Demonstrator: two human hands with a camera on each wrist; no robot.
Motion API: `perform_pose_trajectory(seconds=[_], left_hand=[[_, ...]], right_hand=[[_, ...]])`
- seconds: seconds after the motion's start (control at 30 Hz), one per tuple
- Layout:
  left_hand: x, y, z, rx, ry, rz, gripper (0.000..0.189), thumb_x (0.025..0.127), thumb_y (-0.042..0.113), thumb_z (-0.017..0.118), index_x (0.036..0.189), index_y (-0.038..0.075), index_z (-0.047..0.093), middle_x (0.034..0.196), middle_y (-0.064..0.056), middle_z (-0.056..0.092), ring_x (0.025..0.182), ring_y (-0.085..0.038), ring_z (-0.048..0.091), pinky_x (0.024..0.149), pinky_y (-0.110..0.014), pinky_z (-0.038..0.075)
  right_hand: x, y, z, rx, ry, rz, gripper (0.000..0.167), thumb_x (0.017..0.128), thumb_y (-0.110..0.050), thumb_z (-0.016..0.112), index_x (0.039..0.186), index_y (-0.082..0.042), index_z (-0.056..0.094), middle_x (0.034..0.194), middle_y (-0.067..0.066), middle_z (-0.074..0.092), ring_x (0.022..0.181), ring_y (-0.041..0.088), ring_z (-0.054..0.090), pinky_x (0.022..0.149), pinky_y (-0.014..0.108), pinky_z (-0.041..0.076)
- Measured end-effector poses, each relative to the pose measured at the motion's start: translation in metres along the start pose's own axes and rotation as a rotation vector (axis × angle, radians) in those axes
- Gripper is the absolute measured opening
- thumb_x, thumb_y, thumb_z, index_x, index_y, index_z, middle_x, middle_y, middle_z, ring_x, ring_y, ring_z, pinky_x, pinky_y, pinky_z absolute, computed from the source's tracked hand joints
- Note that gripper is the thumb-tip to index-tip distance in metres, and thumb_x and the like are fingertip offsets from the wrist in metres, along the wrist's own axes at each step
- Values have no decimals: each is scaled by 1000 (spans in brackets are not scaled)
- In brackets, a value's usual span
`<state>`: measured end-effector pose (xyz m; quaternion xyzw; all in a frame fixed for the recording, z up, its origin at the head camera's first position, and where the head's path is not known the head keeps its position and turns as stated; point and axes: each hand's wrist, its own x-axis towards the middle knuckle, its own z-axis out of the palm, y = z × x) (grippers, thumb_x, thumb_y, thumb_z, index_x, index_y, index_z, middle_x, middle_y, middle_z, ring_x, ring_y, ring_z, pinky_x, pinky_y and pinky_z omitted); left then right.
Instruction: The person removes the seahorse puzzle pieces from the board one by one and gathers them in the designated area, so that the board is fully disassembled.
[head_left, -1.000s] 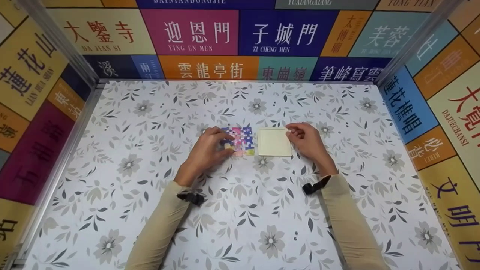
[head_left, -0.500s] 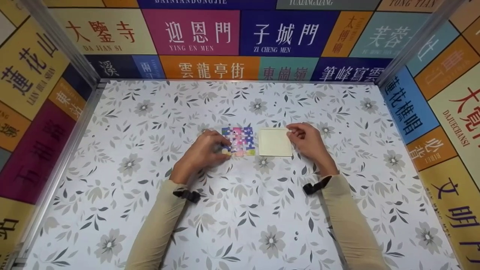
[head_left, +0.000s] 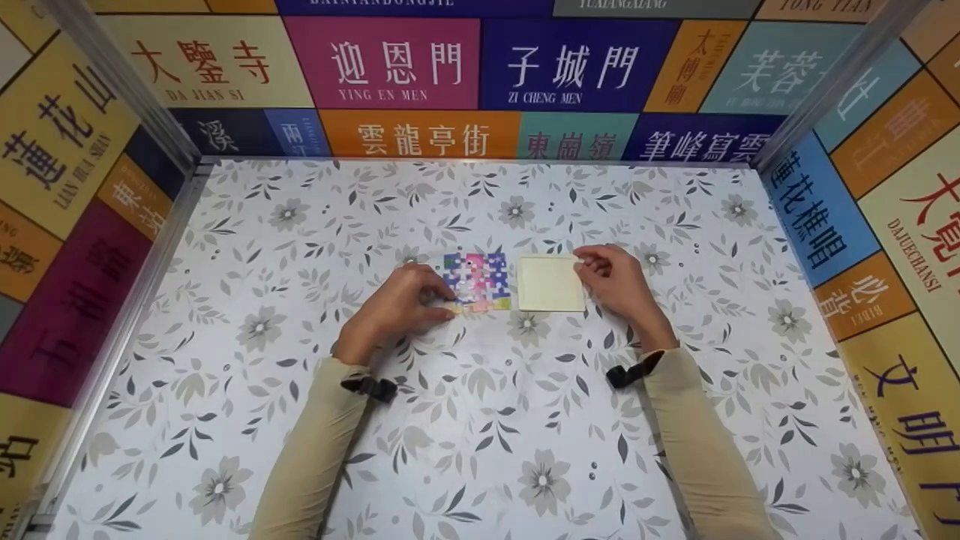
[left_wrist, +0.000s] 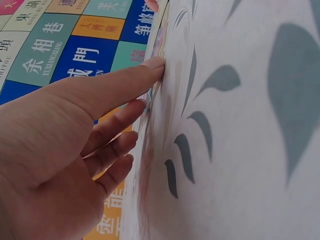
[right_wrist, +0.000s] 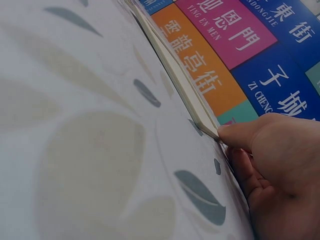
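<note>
A small colourful jigsaw puzzle (head_left: 478,281) in blue, pink and yellow lies on the table, its pieces joined with some gaps along the left side. To its right lies a flat cream-coloured puzzle tray (head_left: 550,285) with a raised border. My left hand (head_left: 397,302) rests at the puzzle's left edge, thumb and fingers loosely apart, fingertips right at the lower left pieces. In the left wrist view the thumb (left_wrist: 135,77) reaches down to the puzzle's edge. My right hand (head_left: 613,277) pinches the tray's upper right corner, its other fingers curled; the right wrist view shows the thumb (right_wrist: 240,135) at that corner.
A white tablecloth (head_left: 480,420) with grey flowers and leaves covers the table. Panels (head_left: 382,64) with coloured blocks and Chinese characters enclose the back and both sides. A black wrist strap (head_left: 634,371) circles each sleeve.
My left hand has slid leftward off the puzzle, uncovering more of its left pieces. My right hand and the tray have kept their place.
</note>
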<state>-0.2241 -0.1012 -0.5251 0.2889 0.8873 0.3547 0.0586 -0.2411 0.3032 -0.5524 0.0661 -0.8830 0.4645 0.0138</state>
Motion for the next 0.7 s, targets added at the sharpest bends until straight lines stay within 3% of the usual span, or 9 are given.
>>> perform_pose_trajectory(seconds=[0.37,0.53,0.7], left_hand=[[-2,0,0,-50,17,-32,18,87,14,91,103,11,85,103,-4,79,98,-25,70,90,-42,58],[0,-1,0,-13,29,-31,15,94,25,87,97,11,83,98,-6,74,92,-23,69,86,-39,58],[2,-3,-3,-4,91,-44,17,100,26,80,101,10,80,103,-8,74,96,-25,68,90,-42,57]], right_hand=[[-2,-2,0,-11,0,3,30,105,-17,72,133,-6,74,112,12,68,96,16,63,80,12,50],[-1,0,1,-17,-1,6,30,105,-16,72,132,-7,75,111,13,68,96,18,62,79,12,50],[0,1,1,-8,-7,19,31,105,-18,72,133,-7,75,112,12,68,96,16,62,80,13,50]])
